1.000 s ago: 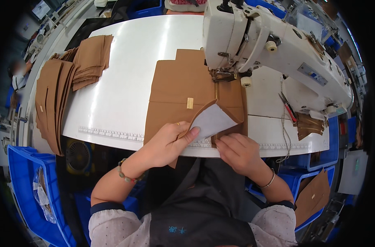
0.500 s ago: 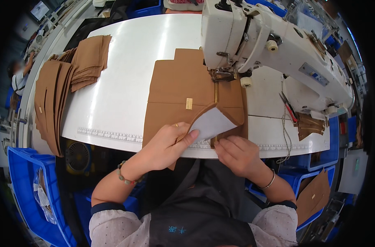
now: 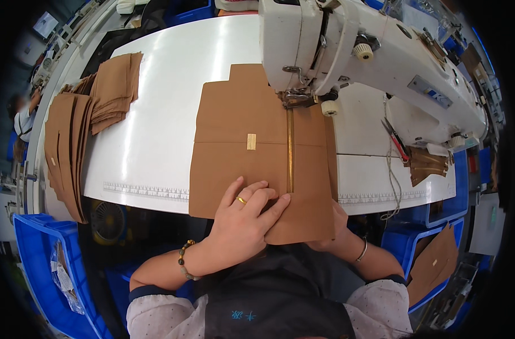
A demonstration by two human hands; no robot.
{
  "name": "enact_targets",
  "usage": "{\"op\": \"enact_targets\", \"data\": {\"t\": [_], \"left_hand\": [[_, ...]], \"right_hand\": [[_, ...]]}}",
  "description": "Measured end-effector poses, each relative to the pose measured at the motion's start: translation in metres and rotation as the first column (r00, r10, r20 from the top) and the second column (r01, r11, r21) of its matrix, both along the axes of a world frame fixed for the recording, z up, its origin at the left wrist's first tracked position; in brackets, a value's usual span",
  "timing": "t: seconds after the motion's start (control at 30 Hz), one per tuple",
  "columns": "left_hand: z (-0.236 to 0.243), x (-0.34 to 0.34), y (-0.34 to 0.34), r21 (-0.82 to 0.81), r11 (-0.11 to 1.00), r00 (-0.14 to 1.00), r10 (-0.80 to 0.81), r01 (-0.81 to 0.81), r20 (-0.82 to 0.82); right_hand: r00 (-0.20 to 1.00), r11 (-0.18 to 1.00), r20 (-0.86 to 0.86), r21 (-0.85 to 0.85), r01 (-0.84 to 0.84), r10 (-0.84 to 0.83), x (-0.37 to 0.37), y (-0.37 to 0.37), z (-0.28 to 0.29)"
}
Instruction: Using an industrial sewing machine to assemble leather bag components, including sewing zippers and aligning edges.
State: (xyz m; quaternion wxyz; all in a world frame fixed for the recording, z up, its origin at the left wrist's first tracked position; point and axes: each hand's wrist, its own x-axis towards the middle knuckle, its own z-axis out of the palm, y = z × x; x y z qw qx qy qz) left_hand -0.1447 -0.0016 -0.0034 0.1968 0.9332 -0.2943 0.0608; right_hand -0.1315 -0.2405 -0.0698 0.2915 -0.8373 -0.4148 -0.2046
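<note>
A brown fabric panel (image 3: 229, 113) lies under the sewing machine's presser foot (image 3: 298, 100), its near end past the table's front edge. A gold-toned zipper (image 3: 291, 152) runs toward me down its right part from the foot, and a small cream label (image 3: 251, 142) sits left of it. My left hand (image 3: 240, 220) rests on the panel with its fingers apart, thumb and forefinger by the zipper's near end. Beneath the panel's near right corner is my right hand (image 3: 332, 227); the fabric hides most of its fingers.
The white sewing machine (image 3: 382, 62) spans the right side. Stacked brown pieces (image 3: 68, 147) lie at the left. Red-handled snips (image 3: 397, 141), a cord and small brown pieces (image 3: 428, 164) lie right. Blue bins (image 3: 40, 226) flank me; a person (image 3: 23, 116) sits far left.
The folded-up near flap, which showed a pale underside, now lies flat. My left hand has let go of it and rests on top; my right hand has moved below the panel's near edge.
</note>
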Motion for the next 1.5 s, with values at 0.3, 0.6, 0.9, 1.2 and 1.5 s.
{"op": "enact_targets", "data": {"t": [0.3, 0.6, 0.9, 1.2, 1.5], "left_hand": [[0.002, 0.001, -0.004, 0.0, 1.0, 1.0, 0.004, -0.004, 0.01], [0.005, 0.004, -0.003, 0.003, 1.0, 0.999, -0.009, 0.009, -0.037], [0.011, 0.006, -0.003, 0.108, 0.992, 0.998, -0.062, 0.059, 0.021], [0.019, 0.006, 0.0, 0.098, 0.99, 0.994, -0.101, 0.104, -0.036], [0.018, 0.002, 0.003, 0.211, 0.966, 0.989, -0.14, 0.148, -0.053]], "right_hand": [[0.995, 0.998, 0.069, 0.011, -0.066, 0.065, -0.001, -0.003, -0.002], [0.994, 0.999, 0.091, 0.001, -0.052, 0.052, -0.001, -0.002, -0.001], [0.997, 0.997, 0.02, -0.02, -0.072, 0.072, -0.005, -0.007, 0.008], [0.985, 0.989, -0.104, 0.034, 0.141, -0.137, 0.019, -0.046, 0.07], [0.995, 0.991, -0.097, -0.132, -0.034, 0.021, 0.022, 0.004, 0.061]]}}
